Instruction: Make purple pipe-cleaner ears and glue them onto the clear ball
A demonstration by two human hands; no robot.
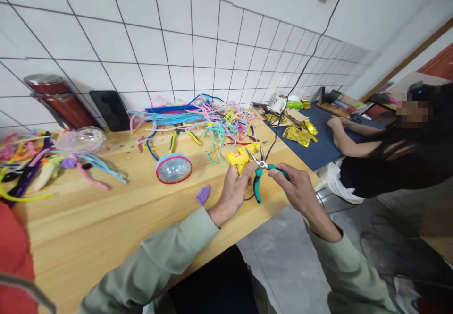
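My right hand [299,189] is closed round one teal handle of a pair of pliers [259,174], whose metal jaws point up and away from me. My left hand [231,189] is beside it with fingers curled and thumb near the other handle. What those fingers pinch I cannot make out. A yellow glue gun [239,157] lies just beyond the left fingers, touching or nearly touching them. A small purple pipe-cleaner piece [203,194] lies on the wooden table [106,229] left of my left wrist.
A clear dome with a pink rim [173,168] sits mid-table, and a tangle of coloured pipe cleaners [208,120] lies behind it. More pipe cleaners [28,163], a red flask [58,99] and a phone [109,110] are at the left. Another person's arms [345,139] rest on a blue mat [318,146] with gold foil [300,135].
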